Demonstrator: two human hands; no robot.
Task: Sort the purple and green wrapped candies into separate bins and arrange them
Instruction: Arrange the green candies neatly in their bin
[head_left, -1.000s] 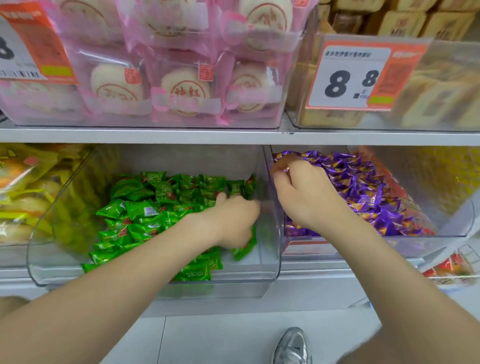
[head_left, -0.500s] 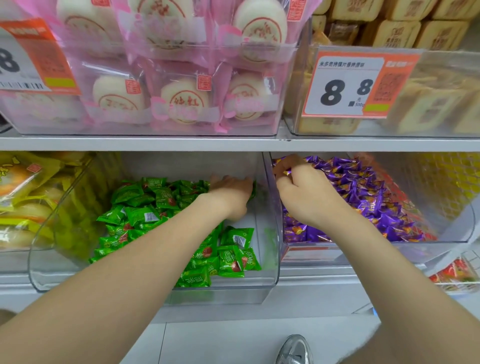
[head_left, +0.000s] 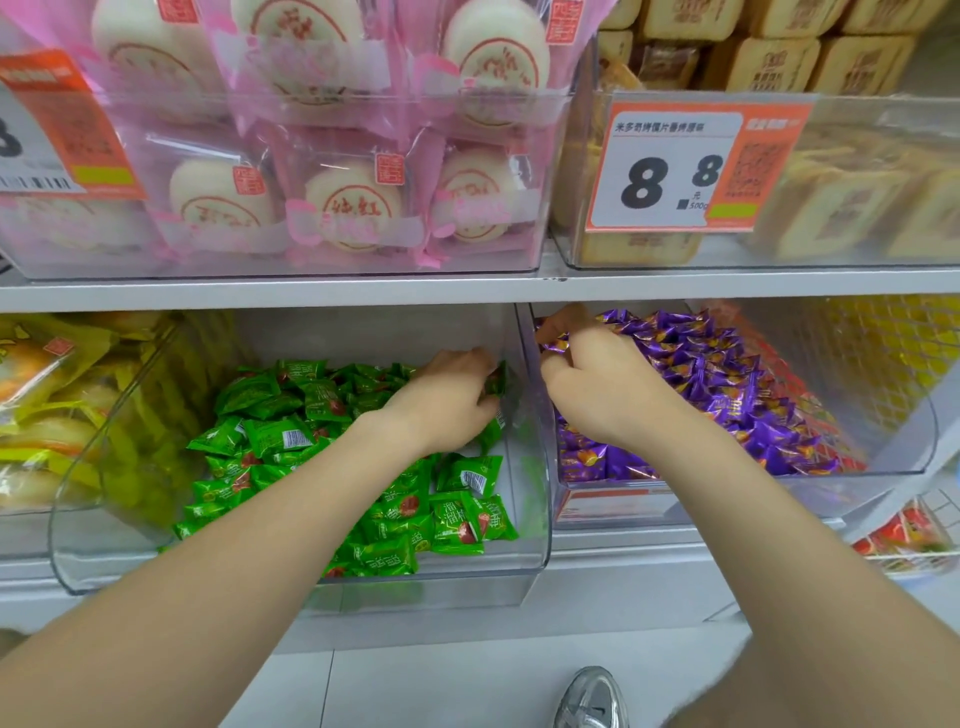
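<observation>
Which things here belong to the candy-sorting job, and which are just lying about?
Job: green candies, purple candies, left bin, right bin, left hand, right hand.
Lying about: pink-wrapped cakes, price tag, yellow packets, shoe.

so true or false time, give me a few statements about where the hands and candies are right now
1. The left hand is in the bin of green candies, fingers curled round some. True.
2. The right hand rests on the shelf edge, outside every bin. False: it is in among the purple candies, pinching one.
3. The price tag above the purple candies reads 8.8. True.
4. The pink-wrapped pastries sit on the shelf below the green candies. False: they are on the shelf above.
5. Green and purple candies lie mixed in one bin. False: each colour fills its own bin, side by side.
</observation>
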